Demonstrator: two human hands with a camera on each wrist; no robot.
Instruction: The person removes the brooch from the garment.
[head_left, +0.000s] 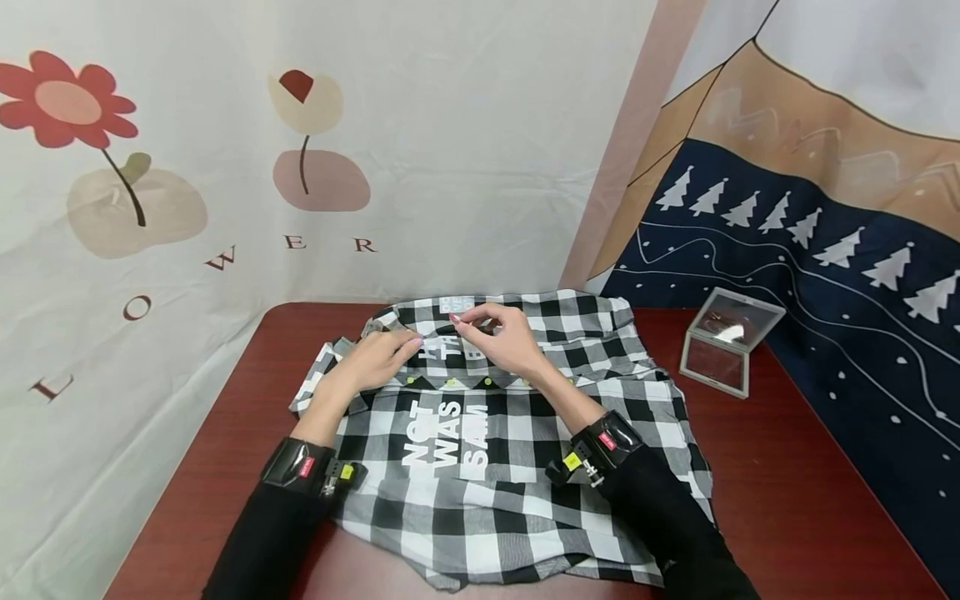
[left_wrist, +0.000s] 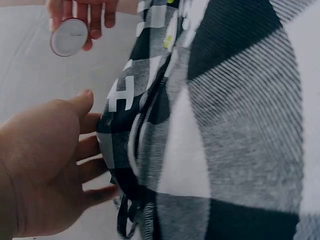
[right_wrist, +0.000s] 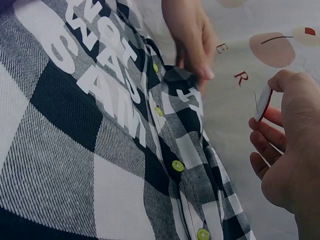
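Note:
A black-and-white checked shirt [head_left: 517, 500] with white lettering and yellow-green buttons [right_wrist: 177, 165] lies spread before me. My left hand [head_left: 377, 357] is at the shirt's upper left part, fingers fairly straight. In the left wrist view those fingers [left_wrist: 92, 170] reach partly behind a fold of cloth. My right hand [head_left: 504, 337] is over the upper middle of the shirt, pinching a small round white disc [right_wrist: 263, 104] with a red rim between thumb and fingers. A thin needle-like line shows on the disc's face.
A hinged clear case [head_left: 714, 364] stands open on the red-brown table [head_left: 780, 467], right of the shirt. Behind the table hangs a pale cloth [head_left: 465, 125] with printed flowers and letters. A dark blue cloth [head_left: 750, 258] with white trees covers the right side.

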